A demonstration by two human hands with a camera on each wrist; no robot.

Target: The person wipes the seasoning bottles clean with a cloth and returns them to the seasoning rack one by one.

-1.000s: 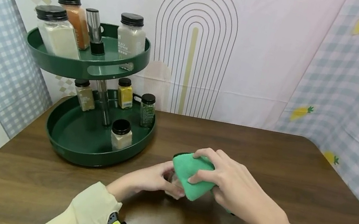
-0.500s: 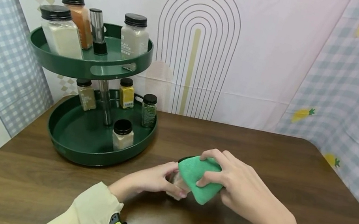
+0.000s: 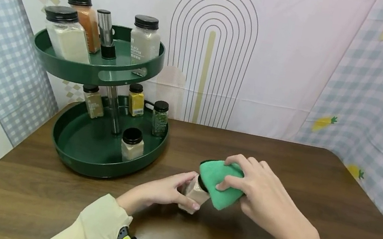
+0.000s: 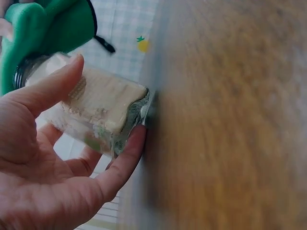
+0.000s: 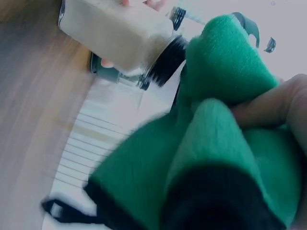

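A glass spice jar (image 3: 197,193) with a black lid and pale contents tilts low over the table, its lid end raised to the right. My left hand (image 3: 168,192) grips it, thumb on one side and fingers around the base, as the left wrist view shows the jar (image 4: 103,103) in full. My right hand (image 3: 260,189) pinches a bunched green cloth (image 3: 220,182) with dark edging, close to the lid. In the right wrist view the cloth (image 5: 225,86) lies right at the black lid (image 5: 167,60), and a dark loop hangs from its corner.
At the left stands a green two-tier turntable rack (image 3: 76,163). Its upper tray (image 3: 69,70) bears several large jars and a metal cylinder; small spice jars, one of them a yellow jar (image 3: 135,103), stand below. Printed cloths (image 3: 281,67) hang behind the wooden table (image 3: 284,161).
My right hand has moved slightly up and right with the green cloth, uncovering more of the jar and part of its lid. My left hand still grips the jar, which now leans visibly to the right.
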